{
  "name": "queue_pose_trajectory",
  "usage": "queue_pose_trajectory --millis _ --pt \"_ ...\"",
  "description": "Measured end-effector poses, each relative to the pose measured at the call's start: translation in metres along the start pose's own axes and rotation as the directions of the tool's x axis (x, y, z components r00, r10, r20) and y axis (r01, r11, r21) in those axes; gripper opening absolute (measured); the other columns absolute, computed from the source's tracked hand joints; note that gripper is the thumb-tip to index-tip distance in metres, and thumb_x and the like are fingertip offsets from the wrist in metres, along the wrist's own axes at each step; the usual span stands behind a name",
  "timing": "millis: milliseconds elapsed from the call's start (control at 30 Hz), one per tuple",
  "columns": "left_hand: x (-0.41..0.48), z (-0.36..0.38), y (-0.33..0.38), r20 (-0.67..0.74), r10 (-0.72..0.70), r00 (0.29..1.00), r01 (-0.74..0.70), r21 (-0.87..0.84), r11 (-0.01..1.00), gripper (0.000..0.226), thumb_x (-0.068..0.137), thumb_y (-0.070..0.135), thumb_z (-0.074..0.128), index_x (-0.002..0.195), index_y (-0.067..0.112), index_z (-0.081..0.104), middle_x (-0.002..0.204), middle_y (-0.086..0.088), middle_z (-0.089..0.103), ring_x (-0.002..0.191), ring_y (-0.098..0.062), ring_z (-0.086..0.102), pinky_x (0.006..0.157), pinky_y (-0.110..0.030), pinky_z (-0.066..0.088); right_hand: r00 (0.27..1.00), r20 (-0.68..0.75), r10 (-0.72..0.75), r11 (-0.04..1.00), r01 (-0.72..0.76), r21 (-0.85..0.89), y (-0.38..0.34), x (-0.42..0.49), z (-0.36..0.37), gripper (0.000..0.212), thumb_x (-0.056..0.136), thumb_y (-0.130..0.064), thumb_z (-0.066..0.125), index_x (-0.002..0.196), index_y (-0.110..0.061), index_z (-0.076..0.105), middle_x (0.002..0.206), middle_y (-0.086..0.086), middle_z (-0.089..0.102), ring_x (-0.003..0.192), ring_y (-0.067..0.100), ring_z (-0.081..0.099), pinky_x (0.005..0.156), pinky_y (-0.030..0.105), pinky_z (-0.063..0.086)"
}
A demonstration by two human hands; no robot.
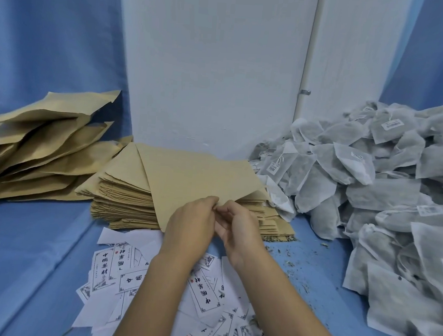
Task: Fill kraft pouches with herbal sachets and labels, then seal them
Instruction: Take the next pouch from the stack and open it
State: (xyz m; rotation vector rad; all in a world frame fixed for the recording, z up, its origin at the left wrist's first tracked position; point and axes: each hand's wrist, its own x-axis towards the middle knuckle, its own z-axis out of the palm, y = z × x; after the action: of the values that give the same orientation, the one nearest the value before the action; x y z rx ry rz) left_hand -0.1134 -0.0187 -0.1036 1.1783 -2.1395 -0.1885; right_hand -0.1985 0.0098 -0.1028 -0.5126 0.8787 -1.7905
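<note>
Left hand point(189, 226) and right hand point(239, 230) pinch the near edge of the top kraft pouch point(201, 177), on the pouch stack point(122, 197) at 12 o'clock. Herbal sachets point(373, 179) crowd 3 o'clock and labels point(116, 273) 6; blue counter point(23, 245) shows at 8.

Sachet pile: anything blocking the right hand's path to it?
Nothing visible. The right hand and left hand pinch the top pouch at its edge; the sachet pile lies just right of them, across blue cloth carrying only loose herb crumbs.

The left hand point(192, 225) and right hand point(239, 231) were bare. The left forearm point(152, 295) and right forearm point(279, 291), above the scattered labels point(203, 296), were likewise bare.
</note>
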Motion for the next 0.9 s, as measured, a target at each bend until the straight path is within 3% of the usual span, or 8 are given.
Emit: queue_pose_trajectory --millis 167,300,433,533,667,733,800,900 --pt "0.006 -0.006 -0.009 0.164 -0.080 0.983 0.118 -0.231 0.966 0.039 0.092 0.031 0.055 0.131 0.026 0.056 0.129 0.005 0.061 0.120 -0.013 0.053 0.098 -0.024 0.039 1.000 0.006 0.014 1.000 -0.014 0.021 -0.002 0.002 -0.002 0.019 0.084 0.010 0.043 0.075 -0.004 0.051 0.079 0.015 0.049 0.072 0.023 0.052 0.060 0.022 0.055" --pt "0.008 -0.008 -0.012 0.226 -0.111 0.968 0.204 -0.445 0.872 0.034 0.094 0.022 0.055 0.128 0.020 0.058 0.128 0.003 0.061 0.120 -0.009 0.053 0.106 -0.027 0.036 0.998 0.028 0.064 0.989 -0.068 0.131 -0.005 0.004 -0.004 0.011 0.089 0.000 0.043 0.089 -0.004 0.054 0.083 0.014 0.058 0.074 0.022 0.062 0.069 0.026 0.057" --pt "0.007 -0.008 -0.013 0.238 -0.150 0.959 0.261 -0.552 0.792 0.032 0.093 0.014 0.055 0.124 0.018 0.061 0.123 0.002 0.063 0.114 -0.009 0.055 0.099 -0.022 0.037 0.998 0.019 0.062 0.993 -0.063 0.095 -0.005 0.002 -0.004 0.017 0.089 -0.001 0.044 0.077 -0.005 0.055 0.079 0.012 0.060 0.073 0.022 0.064 0.070 0.027 0.057" --pt "0.009 -0.008 -0.012 0.230 -0.183 0.956 0.288 -0.615 0.734 0.029 0.092 0.010 0.055 0.118 0.020 0.064 0.116 0.003 0.065 0.109 -0.008 0.056 0.092 -0.018 0.036 0.998 0.016 0.059 0.995 -0.060 0.077 -0.004 0.002 -0.003 0.013 0.090 -0.002 0.044 0.083 -0.004 0.055 0.090 0.016 0.059 0.076 0.023 0.065 0.075 0.028 0.057" --pt "0.009 -0.007 -0.012 0.201 -0.237 0.951 0.311 -0.634 0.709 0.027 0.092 0.006 0.051 0.106 0.024 0.067 0.108 0.002 0.069 0.104 -0.011 0.060 0.086 -0.020 0.041 0.998 0.032 0.052 0.997 -0.053 0.050 -0.002 0.002 -0.003 0.014 0.088 0.001 0.044 0.080 -0.004 0.055 0.084 0.015 0.060 0.074 0.022 0.063 0.072 0.027 0.057" --pt "0.008 -0.006 -0.012 0.170 -0.251 0.953 0.302 -0.613 0.731 0.028 0.092 0.007 0.051 0.105 0.025 0.067 0.108 0.003 0.068 0.106 -0.013 0.059 0.092 -0.026 0.044 0.999 0.038 0.028 1.000 -0.028 0.011 -0.001 0.001 -0.002 0.017 0.086 0.004 0.046 0.075 -0.005 0.056 0.079 0.012 0.061 0.075 0.021 0.061 0.069 0.026 0.057" --pt "0.008 -0.006 -0.011 0.122 -0.238 0.964 0.266 -0.537 0.801 0.028 0.093 0.009 0.049 0.110 0.023 0.067 0.113 0.004 0.067 0.110 -0.014 0.058 0.097 -0.029 0.043 0.999 0.044 -0.012 0.999 0.014 -0.040 0.002 0.001 -0.002 0.018 0.086 0.007 0.047 0.078 -0.003 0.060 0.079 0.012 0.063 0.077 0.021 0.061 0.069 0.025 0.058" --pt "0.006 -0.007 -0.010 0.024 -0.151 0.988 0.149 -0.368 0.918 0.030 0.096 0.011 0.046 0.118 0.020 0.065 0.118 0.004 0.066 0.111 -0.015 0.056 0.090 -0.023 0.040 0.997 0.064 -0.044 0.996 0.049 -0.076 0.003 0.001 -0.002 0.023 0.089 0.012 0.045 0.094 0.002 0.064 0.089 0.013 0.067 0.083 0.020 0.064 0.071 0.024 0.058"
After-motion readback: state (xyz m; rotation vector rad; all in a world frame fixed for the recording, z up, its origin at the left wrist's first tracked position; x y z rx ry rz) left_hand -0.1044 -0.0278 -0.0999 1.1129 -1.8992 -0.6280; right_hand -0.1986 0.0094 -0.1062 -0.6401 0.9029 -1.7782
